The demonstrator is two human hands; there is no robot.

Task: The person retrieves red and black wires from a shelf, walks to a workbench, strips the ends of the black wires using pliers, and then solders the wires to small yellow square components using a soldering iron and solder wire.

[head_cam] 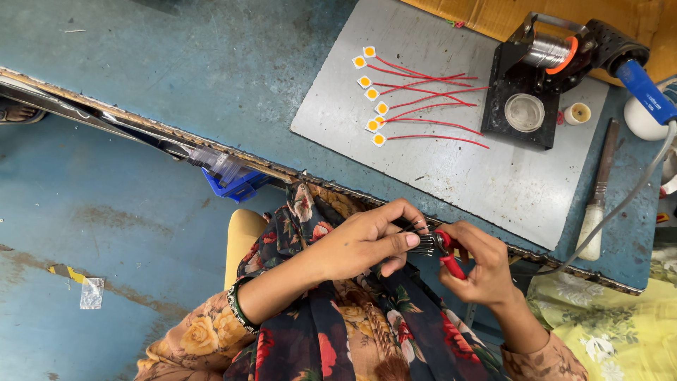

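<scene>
Head view: left hand (367,243) pinches 1 wire bundle (421,242); right hand (479,264) grips 1 red-handled cutter (448,255); 7 LED chips (371,94).

Head view, steeply down, close

Floor (127,233): blue concrete, scuffed, at 8 o'clock.
Table (233,63): blue top, worn edge, 12 o'clock.
Grey board (451,176): lying on the table, 2 o'clock.
Light: even, soft shadows.

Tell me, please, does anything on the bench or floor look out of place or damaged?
On the floor lies a small clear plastic bag beside a torn strip of tape. The bench edge looks chipped and worn. Nothing else stands out.
</scene>
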